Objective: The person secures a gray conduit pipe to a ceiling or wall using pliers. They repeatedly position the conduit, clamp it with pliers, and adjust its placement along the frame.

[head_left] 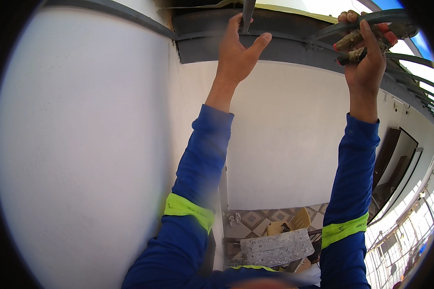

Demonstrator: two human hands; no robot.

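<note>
Both my arms reach up to a grey metal roof frame. My left hand [238, 55] is raised at a narrow upright metal bar [248, 17]. Its thumb stands well apart, and its fingertips touch or lie just behind the bar, partly hidden. In my right hand [366, 62] are pliers [353, 42] with red and black handles caked in dirt. The pliers' head is hard to make out against the frame. Some fingers of that hand rest over a curved grey metal bar [386, 18].
A grey beam [275, 50] runs along the top of a white wall [279, 135]. Another white wall [91, 135] stands close on my left. Far below are a speckled board [277, 248], a yellow chair [300, 219] and slippers on tiled floor. A white grille [400, 245] is at lower right.
</note>
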